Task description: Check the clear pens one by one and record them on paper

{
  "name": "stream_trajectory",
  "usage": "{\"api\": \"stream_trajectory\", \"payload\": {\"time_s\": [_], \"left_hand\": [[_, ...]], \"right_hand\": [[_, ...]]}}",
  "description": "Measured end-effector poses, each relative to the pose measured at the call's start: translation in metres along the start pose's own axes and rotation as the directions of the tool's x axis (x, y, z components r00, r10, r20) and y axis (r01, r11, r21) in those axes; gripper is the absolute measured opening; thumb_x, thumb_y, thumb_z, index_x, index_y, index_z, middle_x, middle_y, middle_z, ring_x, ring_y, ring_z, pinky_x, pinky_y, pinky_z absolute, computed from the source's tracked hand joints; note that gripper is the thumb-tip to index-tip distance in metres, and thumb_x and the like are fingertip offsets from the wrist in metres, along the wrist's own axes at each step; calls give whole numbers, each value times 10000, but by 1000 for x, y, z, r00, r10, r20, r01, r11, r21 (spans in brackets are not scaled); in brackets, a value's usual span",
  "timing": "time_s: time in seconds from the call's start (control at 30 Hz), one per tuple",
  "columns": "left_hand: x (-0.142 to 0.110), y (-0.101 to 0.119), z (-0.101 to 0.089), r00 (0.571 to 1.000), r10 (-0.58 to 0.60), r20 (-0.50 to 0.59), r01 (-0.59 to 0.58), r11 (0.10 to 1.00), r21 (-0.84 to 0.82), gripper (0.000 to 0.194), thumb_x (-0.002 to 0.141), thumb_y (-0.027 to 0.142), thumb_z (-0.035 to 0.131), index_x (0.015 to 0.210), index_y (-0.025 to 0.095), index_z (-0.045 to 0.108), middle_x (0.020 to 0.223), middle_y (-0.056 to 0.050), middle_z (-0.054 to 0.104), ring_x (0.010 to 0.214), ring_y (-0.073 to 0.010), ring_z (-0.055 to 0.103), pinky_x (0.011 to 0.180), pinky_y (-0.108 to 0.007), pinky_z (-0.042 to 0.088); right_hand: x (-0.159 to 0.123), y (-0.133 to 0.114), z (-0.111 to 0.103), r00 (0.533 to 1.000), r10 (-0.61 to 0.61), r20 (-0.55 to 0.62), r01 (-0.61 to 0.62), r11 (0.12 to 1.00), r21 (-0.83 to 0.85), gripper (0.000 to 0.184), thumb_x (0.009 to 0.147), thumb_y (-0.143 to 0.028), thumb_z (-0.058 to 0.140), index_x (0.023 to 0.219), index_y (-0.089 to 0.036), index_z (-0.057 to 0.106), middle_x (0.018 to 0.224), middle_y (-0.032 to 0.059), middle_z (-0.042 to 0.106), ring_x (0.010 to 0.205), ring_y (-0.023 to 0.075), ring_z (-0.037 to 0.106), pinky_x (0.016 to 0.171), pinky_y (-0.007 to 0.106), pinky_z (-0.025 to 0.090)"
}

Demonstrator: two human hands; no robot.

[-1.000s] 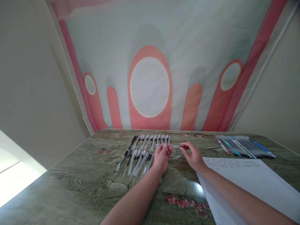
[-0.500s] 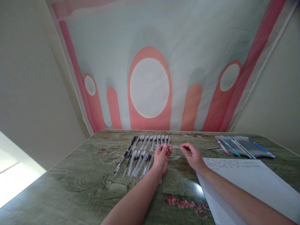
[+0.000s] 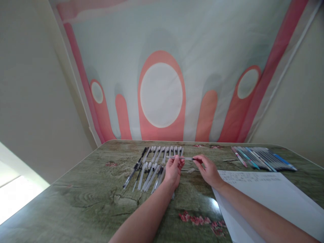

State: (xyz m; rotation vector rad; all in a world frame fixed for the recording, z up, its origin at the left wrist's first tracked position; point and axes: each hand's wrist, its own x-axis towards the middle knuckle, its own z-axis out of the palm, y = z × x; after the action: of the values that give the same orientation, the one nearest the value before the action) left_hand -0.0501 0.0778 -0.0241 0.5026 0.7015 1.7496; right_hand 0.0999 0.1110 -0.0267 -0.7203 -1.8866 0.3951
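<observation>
A slim translucent pen (image 3: pixel 186 158) with a dark end is held level above the table between my two hands. My left hand (image 3: pixel 173 169) is closed around its left part, and the tip pokes out past the thumb. At the dark right end, the thumb and fingers of my right hand (image 3: pixel 207 168) pinch the pen. Just left of my left hand lie several clear pens with black parts (image 3: pixel 150 175) in a front row. Behind them is a back row of white-capped pens (image 3: pixel 158 152). A small clear piece (image 3: pixel 191 170) rests below the held pen.
Stacked white paper (image 3: pixel 265 192) with handwriting along its top lies under my right forearm. Beyond it, at the back right, is a row of coloured and grey pens (image 3: pixel 263 158). Black pens (image 3: pixel 132 173) lie at the left end of the rows on the wood-patterned table (image 3: pixel 83 195).
Both hands have shifted very slightly left with the pen. My right fingers now sit a little further left at its dark end. The rows of pens have not moved.
</observation>
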Motion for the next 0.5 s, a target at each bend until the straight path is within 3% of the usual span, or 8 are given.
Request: {"api": "stream_trajectory", "payload": {"time_s": [0.23, 0.5], "left_hand": [[-1, 1, 1, 1000, 9, 23, -10, 999, 40, 249, 691, 286, 674, 817, 139, 518, 798, -43, 626, 651, -72, 579, 691, -208, 466], [-3, 1, 2, 996, 25, 90, -36, 991, 127, 247, 712, 302, 651, 841, 142, 515, 794, -31, 618, 642, -71, 568, 689, -224, 463]], "right_hand": [[0, -3, -2, 998, 37, 42, -34, 998, -60, 194, 867, -346, 409, 836, -200, 533, 771, 46, 573, 709, 169, 540, 683, 296, 441], [-3, 1, -4, 979, 140, 145, -129, 988, -85, 356, 897, -359, 322, 615, -206, 477, 563, -3, 519, 559, 143, 507, 594, 266, 383]]}}
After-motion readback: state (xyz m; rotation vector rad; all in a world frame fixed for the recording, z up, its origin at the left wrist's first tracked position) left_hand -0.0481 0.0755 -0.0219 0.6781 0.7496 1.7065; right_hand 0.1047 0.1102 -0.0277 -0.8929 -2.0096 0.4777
